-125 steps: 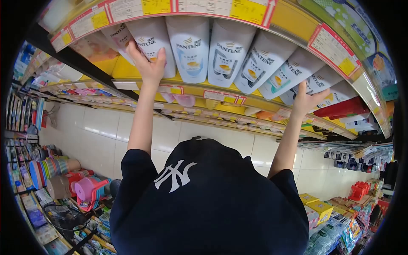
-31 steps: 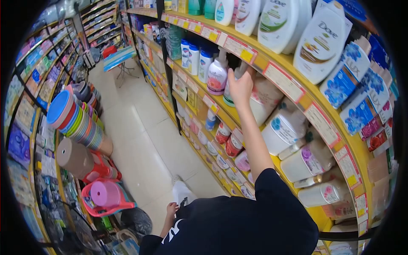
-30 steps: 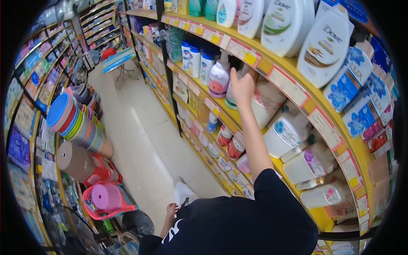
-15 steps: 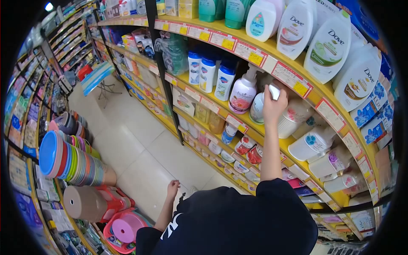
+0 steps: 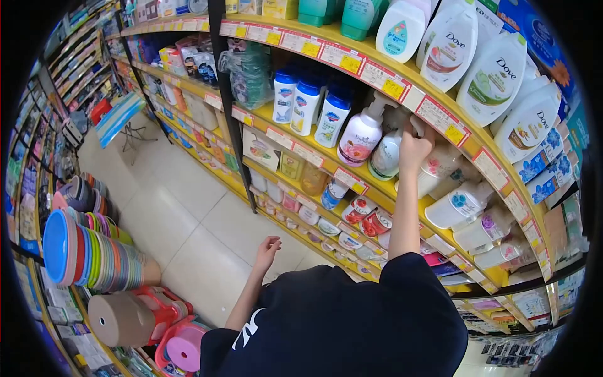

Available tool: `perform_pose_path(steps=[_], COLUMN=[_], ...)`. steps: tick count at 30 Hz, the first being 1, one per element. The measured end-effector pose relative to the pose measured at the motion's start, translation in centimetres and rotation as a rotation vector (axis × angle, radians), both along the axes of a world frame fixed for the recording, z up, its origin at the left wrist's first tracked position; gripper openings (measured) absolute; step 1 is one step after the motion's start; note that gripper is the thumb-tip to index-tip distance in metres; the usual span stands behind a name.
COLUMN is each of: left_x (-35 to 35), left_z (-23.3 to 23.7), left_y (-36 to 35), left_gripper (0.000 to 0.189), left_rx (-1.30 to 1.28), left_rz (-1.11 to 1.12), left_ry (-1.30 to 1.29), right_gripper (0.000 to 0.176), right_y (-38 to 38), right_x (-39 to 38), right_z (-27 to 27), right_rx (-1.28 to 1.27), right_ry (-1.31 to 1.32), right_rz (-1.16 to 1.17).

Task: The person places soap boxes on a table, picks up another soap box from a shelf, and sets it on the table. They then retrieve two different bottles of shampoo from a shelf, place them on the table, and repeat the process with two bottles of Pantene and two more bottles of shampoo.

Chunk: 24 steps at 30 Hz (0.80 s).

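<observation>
My right hand [image 5: 417, 146] reaches into the middle shelf with its fingers curled at a small white piece, perhaps a bottle's cap or pump head; the shelf edge above and the hand itself hide most of it. Just left of that hand stands a white pump bottle [image 5: 384, 157], and beside it a pink-white pump bottle [image 5: 359, 139] with a flower label. Wide white bottles with flower prints [image 5: 461, 206] lean to the right of the hand. Low over the aisle, my left hand [image 5: 268, 251] hangs in the air, fingers loosely spread and holding nothing.
Blue-capped bottles [image 5: 304, 107] line the same shelf. Dove bottles [image 5: 493, 78] stand above, behind a price-tag rail [image 5: 377, 74]. Across the aisle floor [image 5: 182, 213] are stacked basins [image 5: 100, 245], a beige stool [image 5: 122, 319] and a pink stool [image 5: 183, 347]. A folding table [image 5: 119, 119] stands farther off.
My right hand has gone slightly right and deeper into the shelf, so less of the white piece shows. My left hand has risen a little, its fingers more spread. The view has shifted slightly.
</observation>
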<state>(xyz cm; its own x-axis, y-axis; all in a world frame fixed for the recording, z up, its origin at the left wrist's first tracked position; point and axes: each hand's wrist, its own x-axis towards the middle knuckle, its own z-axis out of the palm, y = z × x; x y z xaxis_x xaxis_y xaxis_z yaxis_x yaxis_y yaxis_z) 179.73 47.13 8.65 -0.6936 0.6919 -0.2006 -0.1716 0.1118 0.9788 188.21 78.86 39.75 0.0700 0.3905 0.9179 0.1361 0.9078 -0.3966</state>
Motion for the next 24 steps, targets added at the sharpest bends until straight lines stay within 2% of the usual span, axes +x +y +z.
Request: perform_pose_path(steps=[3, 7, 10, 13, 15, 18, 21, 24], left_x=[-0.4, -1.4, -2.4, -3.7, -4.3, -5.9, -8.2, -10.7], left_z=[-0.2, 0.6, 0.9, 1.2, 1.5, 2.6, 3.3, 6.1], left_y=[0.3, 0.7, 0.6, 1.1, 0.8, 1.0, 2.0, 4.0], left_gripper=[0.024, 0.023, 0.024, 0.024, 0.024, 0.024, 0.024, 0.021], left_rx=[-0.019, 0.012, 0.037, 0.038, 0.021, 0.049, 0.087, 0.222], left_rz=[-0.025, -0.019, -0.006, 0.017, 0.021, -0.025, -0.045, -0.078], left_ry=[-0.015, -0.026, -0.026, -0.032, -0.032, 0.031, 0.113, 0.228], right_gripper=[0.033, 0.045, 0.043, 0.040, 0.035, 0.035, 0.038, 0.038], right_y=[1.3, 0.6, -2.0, -4.7, -6.4, -6.9, -5.0, -4.9], right_x=[-0.1, 0.0, 0.4, -1.4, -3.9, -7.8, -10.6, -11.0], right_z=[-0.6, -0.9, -1.0, -2.2, -1.7, 1.1, 0.7, 1.0], right_rx=[-0.104, -0.064, -0.038, 0.206, 0.241, 0.180, 0.252, 0.234], right_ry=[-0.055, -0.141, -0.099, -0.103, -0.376, -0.698, -0.872, -0.911], right_rz=[0.002, -0.202, -0.287, -0.069, 0.064, 0.026, -0.182, -0.211])
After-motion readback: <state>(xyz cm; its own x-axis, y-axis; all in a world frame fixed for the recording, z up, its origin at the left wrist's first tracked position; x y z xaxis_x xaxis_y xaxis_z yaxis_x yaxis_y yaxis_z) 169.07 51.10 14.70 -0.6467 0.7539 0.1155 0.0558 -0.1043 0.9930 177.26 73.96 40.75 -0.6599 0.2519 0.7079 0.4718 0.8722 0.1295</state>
